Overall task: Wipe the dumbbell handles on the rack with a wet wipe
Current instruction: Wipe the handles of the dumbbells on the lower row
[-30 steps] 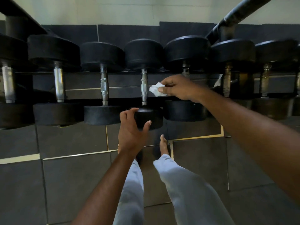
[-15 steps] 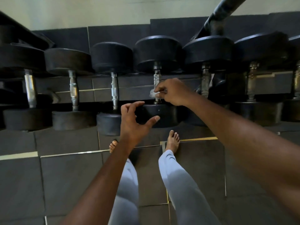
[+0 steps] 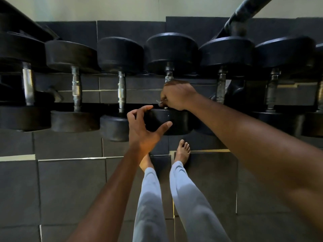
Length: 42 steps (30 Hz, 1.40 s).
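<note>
Wrapping the wet wipe (image 3: 160, 102) round one dumbbell handle (image 3: 168, 75), right hand (image 3: 176, 96) clenches it to scrub; left hand (image 3: 143, 130) hovers unclenched beside that dumbbell's near head (image 3: 174, 122), apparently to steady it.

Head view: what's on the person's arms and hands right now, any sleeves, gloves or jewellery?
Both forearms are bare with no sleeves in view. The left hand and right hand wear no gloves, and no rings, watch or bands show. The legs wear light grey trousers; the feet are bare.
</note>
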Tool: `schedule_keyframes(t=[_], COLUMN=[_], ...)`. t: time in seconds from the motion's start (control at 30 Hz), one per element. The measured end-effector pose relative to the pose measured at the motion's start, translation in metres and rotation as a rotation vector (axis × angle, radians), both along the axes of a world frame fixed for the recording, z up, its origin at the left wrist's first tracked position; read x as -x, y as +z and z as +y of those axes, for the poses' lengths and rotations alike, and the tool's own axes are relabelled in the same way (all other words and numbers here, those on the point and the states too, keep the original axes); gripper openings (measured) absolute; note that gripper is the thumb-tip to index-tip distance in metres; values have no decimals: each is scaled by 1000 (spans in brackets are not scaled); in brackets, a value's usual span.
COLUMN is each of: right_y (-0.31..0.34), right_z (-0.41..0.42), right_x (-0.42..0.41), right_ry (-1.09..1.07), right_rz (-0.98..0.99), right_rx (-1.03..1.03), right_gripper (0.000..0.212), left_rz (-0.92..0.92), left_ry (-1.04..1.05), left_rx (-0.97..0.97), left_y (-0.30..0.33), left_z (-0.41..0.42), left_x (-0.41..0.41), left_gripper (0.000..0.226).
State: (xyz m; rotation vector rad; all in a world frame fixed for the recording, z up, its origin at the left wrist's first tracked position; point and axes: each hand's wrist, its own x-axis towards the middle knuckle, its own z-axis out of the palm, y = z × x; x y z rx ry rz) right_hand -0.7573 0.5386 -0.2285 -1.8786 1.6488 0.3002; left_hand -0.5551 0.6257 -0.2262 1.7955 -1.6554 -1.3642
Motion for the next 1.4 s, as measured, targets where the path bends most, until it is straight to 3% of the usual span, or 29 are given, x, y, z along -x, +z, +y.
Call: schedule_keyframes(t=[0.17,0.4,0.57,0.7,0.83,1.03,1.27,1.4], right_y=[4,-11,-32,-39,-32,-17,-18,-17], right_z=[-1,29,25,27,31,35,23,15], right_x=[0,33,40,37,44,39,38,38], right_ry=[-71,-534,-593,-667,-686,-577,-270,-357], right_rz=[-30,-282,-271,-356,-381,-453,-326,-382], right_rx=[-30,-226,-322,-362,-332,-22,-71,79], right_gripper=[13,13,5,19,18,14,16,14], left_rz=[-12,15,17,13,18,44,84,91], left_ry=[-27,-33,-21,-23,-15,-36,-41,-35], left_rx=[-9,-8,-23,-23,-43,-24,-42,-37], left_y=[3,1,2,4,6,6,2,1], left_z=[-1,-2,-2,0,-2,-4,-4,-5], left_x=[-3,-4,-4,-4,-4,-5,-8,-8], left_gripper=[82,83,83,84,85,88,86,86])
